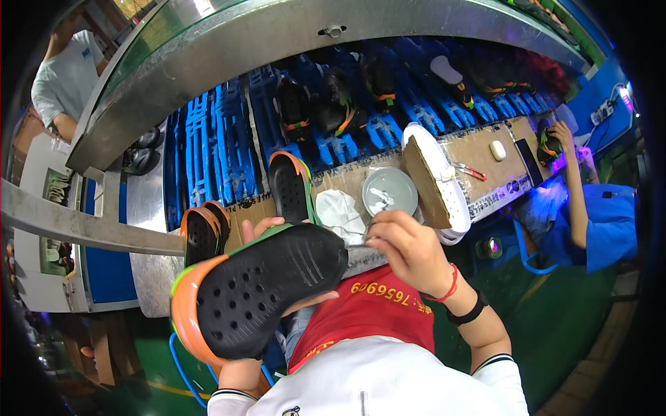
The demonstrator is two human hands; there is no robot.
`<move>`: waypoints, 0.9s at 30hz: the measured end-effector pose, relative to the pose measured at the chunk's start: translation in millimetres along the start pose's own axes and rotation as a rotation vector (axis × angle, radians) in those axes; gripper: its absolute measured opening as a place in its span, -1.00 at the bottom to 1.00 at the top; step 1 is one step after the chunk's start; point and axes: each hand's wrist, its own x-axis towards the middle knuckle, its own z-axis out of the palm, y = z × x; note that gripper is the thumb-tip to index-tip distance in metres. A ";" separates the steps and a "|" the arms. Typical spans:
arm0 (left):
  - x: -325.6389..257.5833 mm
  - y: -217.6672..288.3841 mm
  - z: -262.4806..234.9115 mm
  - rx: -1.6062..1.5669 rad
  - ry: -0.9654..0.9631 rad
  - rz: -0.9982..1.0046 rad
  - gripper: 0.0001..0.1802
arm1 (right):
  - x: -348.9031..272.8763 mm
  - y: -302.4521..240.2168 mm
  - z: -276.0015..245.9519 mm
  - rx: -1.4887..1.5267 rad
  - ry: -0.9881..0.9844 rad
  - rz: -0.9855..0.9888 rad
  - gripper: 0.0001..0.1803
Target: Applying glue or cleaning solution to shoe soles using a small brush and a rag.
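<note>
Shoe sole (267,291) sits in your left hand (267,229), brush (361,243) in your right hand (409,249), both hands closed on what they carry.
You hold the black, orange-rimmed sole tilted over the bench (485,156) edge; it could slip if your grip loosens. Brush tip touches its toe end, so paste may smear onto your thumb. Round grey dish (390,191) behind holds a pale smear.
</note>
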 end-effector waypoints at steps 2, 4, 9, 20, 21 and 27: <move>1.5 -0.6 12.7 -0.193 0.079 0.036 -0.06 | -1.3 -4.9 3.4 -0.044 -0.038 -0.018 -0.81; 4.2 -0.2 24.6 -0.568 0.247 0.107 0.06 | -0.9 -7.6 6.4 -0.106 -0.090 -0.056 -0.82; 7.3 3.4 45.7 -1.040 0.488 0.123 0.27 | -4.2 -11.0 7.2 -0.005 -0.127 0.022 -0.85; 13.5 2.0 54.4 -1.195 0.618 0.195 0.39 | -6.0 -15.9 5.5 0.414 -0.226 0.104 -0.87; 13.2 -1.8 53.6 -1.057 0.585 0.357 0.59 | -4.1 -16.5 4.1 0.340 -0.203 0.044 -0.85; -10.7 -8.2 38.4 -0.891 0.263 0.077 0.39 | 2.4 -11.2 -12.1 -0.091 -0.256 -0.232 -0.76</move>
